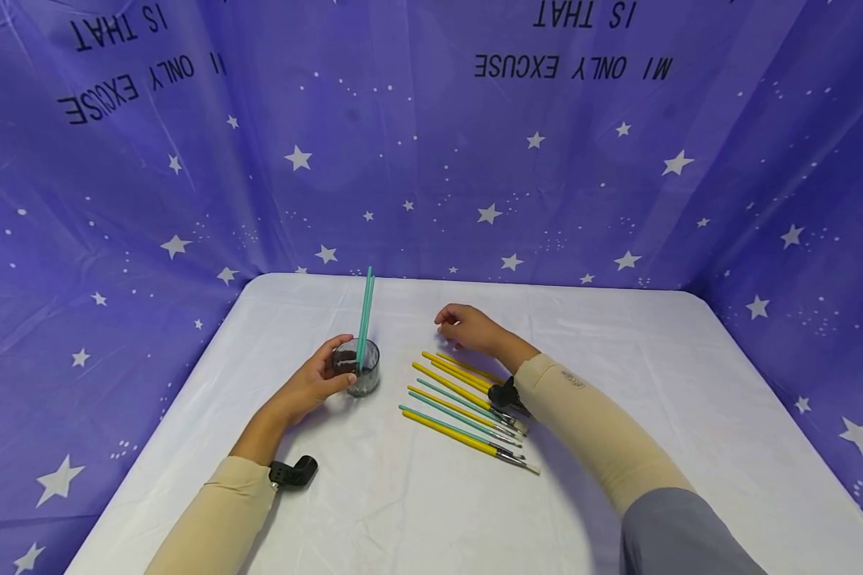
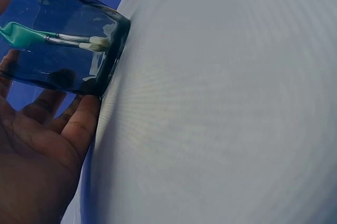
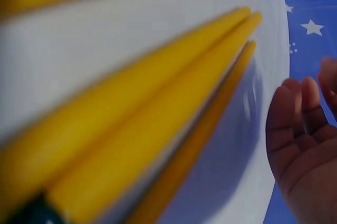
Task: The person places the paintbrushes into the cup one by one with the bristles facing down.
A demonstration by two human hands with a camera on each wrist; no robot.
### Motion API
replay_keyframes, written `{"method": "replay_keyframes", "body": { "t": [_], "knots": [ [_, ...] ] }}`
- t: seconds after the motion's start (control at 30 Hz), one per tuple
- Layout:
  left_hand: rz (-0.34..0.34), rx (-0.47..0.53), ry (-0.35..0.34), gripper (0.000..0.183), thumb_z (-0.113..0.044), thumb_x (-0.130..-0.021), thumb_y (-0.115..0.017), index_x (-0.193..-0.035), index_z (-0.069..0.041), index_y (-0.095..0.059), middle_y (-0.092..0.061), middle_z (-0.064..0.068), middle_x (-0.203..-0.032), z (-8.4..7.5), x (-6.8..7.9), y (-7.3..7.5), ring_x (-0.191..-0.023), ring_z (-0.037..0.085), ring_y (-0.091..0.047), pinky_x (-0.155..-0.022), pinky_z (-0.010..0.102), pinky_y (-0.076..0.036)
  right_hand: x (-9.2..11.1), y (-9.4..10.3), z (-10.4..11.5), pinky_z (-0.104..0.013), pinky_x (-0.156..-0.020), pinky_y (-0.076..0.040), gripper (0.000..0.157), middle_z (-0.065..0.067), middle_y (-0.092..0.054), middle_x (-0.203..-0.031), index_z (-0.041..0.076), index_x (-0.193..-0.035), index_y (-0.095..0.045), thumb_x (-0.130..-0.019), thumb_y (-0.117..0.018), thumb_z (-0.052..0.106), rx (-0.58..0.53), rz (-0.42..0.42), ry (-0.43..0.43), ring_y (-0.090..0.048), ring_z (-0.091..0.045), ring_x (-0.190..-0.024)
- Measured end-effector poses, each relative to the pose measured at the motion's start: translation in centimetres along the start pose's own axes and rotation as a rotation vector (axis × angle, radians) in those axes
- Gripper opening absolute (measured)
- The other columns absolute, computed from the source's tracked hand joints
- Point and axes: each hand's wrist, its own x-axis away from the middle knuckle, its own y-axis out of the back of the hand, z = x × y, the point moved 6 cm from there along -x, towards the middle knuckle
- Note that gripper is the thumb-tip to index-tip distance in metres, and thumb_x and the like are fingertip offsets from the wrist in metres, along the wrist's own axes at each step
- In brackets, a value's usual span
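Observation:
My left hand grips a clear drinking glass, its thumb on the near side and fingers around the far side. Two teal-handled paintbrushes stand in the glass, bristles down; their pale bristles show near its bottom in the left wrist view. Past the handle ends of several loose paintbrushes, my right hand is held with fingers loosely bent and nothing in them. Those brushes have yellow or teal handles and lie side by side, bristles to the right. My right forearm partly hides the farthest ones.
A white cloth covers the table. Purple curtains with white stars enclose its back and sides. Black wrist cameras are strapped to both wrists, the right one just over the brushes' bristle ends.

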Motion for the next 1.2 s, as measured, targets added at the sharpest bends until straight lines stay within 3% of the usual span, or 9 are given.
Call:
{"method": "replay_keyframes", "body": {
  "t": [0.23,0.57,1.2],
  "knots": [
    [0.000,0.000,0.003,0.075,0.000,-0.093,-0.063,-0.154,-0.002,-0.021,-0.043,0.032,-0.139,0.0,0.0,0.0,-0.125,0.041,-0.047,-0.091,0.022,-0.046,0.9,0.4,0.1,-0.034,-0.067,-0.050,0.021,-0.011,-0.059,-0.093,0.000,-0.118,-0.059,-0.099,-0.053,0.007,0.133,0.105,0.005,-0.055,-0.024,-0.078],
    [-0.001,0.003,0.006,0.075,0.000,-0.093,-0.064,-0.154,-0.003,-0.021,-0.043,0.032,-0.139,0.1,0.0,0.0,-0.126,0.042,-0.046,-0.092,0.022,-0.045,1.4,-0.3,0.2,-0.027,-0.066,-0.045,0.017,-0.005,-0.060,-0.088,0.006,-0.113,-0.063,-0.096,-0.062,0.009,0.292,0.205,0.029,-0.052,-0.015,-0.070],
    [0.001,-0.003,0.001,0.074,0.001,-0.093,-0.063,-0.154,-0.004,-0.021,-0.043,0.032,-0.138,0.0,0.0,-0.1,-0.125,0.041,-0.047,-0.091,0.022,-0.046,1.6,-1.1,0.3,-0.027,-0.066,-0.040,0.021,-0.003,-0.053,-0.080,0.005,-0.114,-0.065,-0.094,-0.061,0.003,0.350,0.327,0.016,-0.047,-0.015,-0.070]
  ]
}}
